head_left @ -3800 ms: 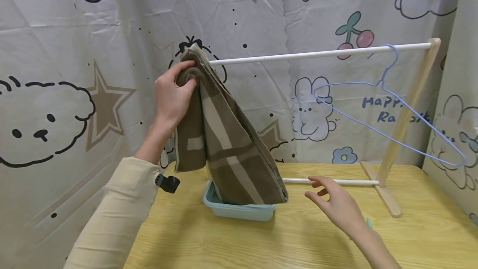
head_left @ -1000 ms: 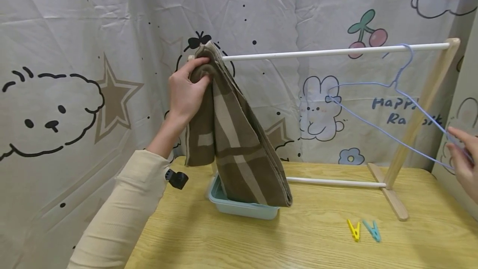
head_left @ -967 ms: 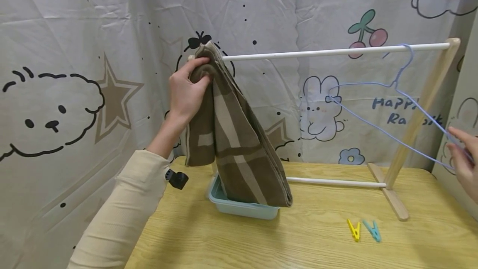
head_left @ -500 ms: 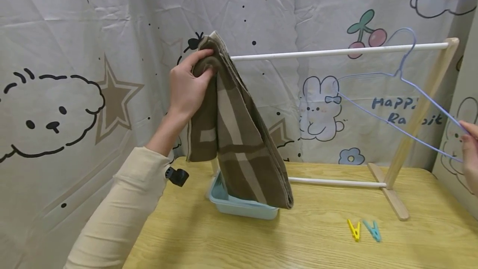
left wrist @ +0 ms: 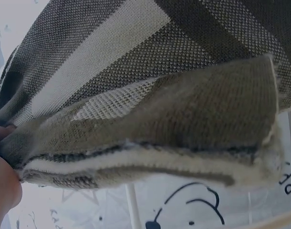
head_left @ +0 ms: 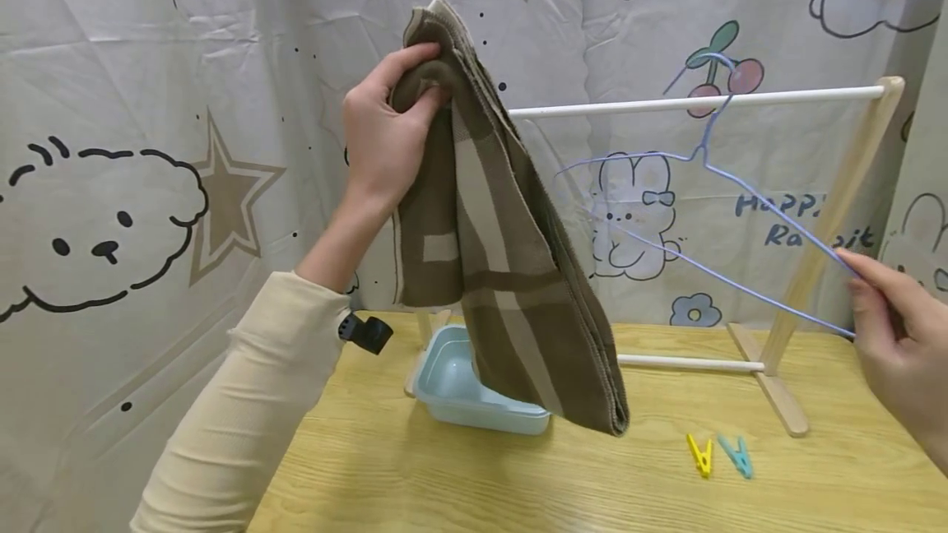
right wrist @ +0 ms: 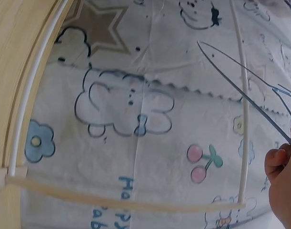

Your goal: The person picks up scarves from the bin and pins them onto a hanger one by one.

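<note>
My left hand (head_left: 388, 134) grips a folded brown and beige knit scarf (head_left: 511, 270) near its top, and the cloth hangs down in layers. In the left wrist view the folded scarf (left wrist: 193, 109) fills most of the picture, its pale edge facing the camera. On the right, my right hand (head_left: 899, 336) pinches one end of a blue wire hanger (head_left: 763, 200). The hanger's hook stands above the rack's top bar in the head view, and its far end lies to the right of the scarf. The right wrist view shows the hanger (right wrist: 245, 95) off the rack, held by my right hand (right wrist: 283, 176).
A rack with a white top bar (head_left: 629, 108) and wooden legs (head_left: 822, 229) stands on the wooden table (head_left: 592, 484). A light blue basin (head_left: 474, 414) is below the scarf. A yellow clothespin (head_left: 699, 455) and a teal clothespin (head_left: 736, 457) lie at the front right.
My right hand reached the hanger, took hold of its end, lifted it off the bar and brought it leftward. My left hand raised the scarf up and to the right, uncovering more of the basin.
</note>
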Action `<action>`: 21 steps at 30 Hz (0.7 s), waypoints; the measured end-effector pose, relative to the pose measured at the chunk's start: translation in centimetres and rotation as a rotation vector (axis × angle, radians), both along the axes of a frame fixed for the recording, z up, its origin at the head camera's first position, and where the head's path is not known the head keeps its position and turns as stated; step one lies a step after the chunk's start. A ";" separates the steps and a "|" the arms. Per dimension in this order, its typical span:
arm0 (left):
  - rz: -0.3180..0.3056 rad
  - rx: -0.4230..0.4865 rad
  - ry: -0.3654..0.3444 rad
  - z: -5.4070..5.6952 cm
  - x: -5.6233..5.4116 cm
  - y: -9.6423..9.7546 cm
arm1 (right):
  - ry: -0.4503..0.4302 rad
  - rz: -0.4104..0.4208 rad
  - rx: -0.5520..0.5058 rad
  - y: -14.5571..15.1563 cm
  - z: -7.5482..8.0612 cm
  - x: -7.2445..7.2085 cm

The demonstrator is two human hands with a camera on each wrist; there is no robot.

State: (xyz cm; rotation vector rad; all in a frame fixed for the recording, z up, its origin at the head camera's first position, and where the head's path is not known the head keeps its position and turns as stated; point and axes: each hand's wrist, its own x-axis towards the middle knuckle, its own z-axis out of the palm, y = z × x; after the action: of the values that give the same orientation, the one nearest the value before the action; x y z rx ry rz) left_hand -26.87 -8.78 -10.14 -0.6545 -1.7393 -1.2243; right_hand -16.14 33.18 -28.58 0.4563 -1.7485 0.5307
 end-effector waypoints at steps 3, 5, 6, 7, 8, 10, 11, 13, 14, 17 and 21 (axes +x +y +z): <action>-0.046 -0.037 0.038 -0.5 0.4 1.0 | 0.044 0.008 -0.001 -1.9 0.4 0.5; -0.070 -0.069 0.066 -1.0 0.6 1.7 | 0.079 0.022 -0.019 -3.2 0.5 0.6; -0.081 -0.085 0.079 -1.2 0.6 2.1 | 0.092 0.033 -0.033 -3.7 0.6 0.6; -0.097 -0.101 0.090 -1.5 0.7 2.5 | 0.098 0.049 -0.049 -4.2 0.7 0.6; -0.111 -0.115 0.098 -1.7 0.7 2.9 | 0.100 0.068 -0.060 -4.6 0.7 0.6; -0.125 -0.148 0.121 -2.2 0.8 3.6 | 0.099 0.108 -0.087 -5.4 0.8 0.5; -0.128 -0.164 0.128 -2.5 0.9 4.0 | 0.094 0.134 -0.105 -5.8 0.9 0.6; -0.155 -0.187 0.151 -2.9 1.0 4.6 | 0.081 0.187 -0.143 -6.5 1.1 0.7; -0.163 -0.199 0.161 -3.1 1.1 4.9 | 0.075 0.228 -0.173 -6.8 1.3 0.7; -0.202 -0.249 0.193 -3.5 1.3 5.7 | 0.065 0.364 -0.252 -7.8 1.8 0.9; -0.244 -0.331 0.219 -3.9 1.5 6.6 | 0.077 0.512 -0.304 -8.8 2.4 1.0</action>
State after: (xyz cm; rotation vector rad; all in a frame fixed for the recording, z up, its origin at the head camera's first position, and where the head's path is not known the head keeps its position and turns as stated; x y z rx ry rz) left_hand -25.38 -2.17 -14.01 -1.1801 -1.7253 -0.9848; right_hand -15.14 24.43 -26.17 0.6989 -1.4393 1.1095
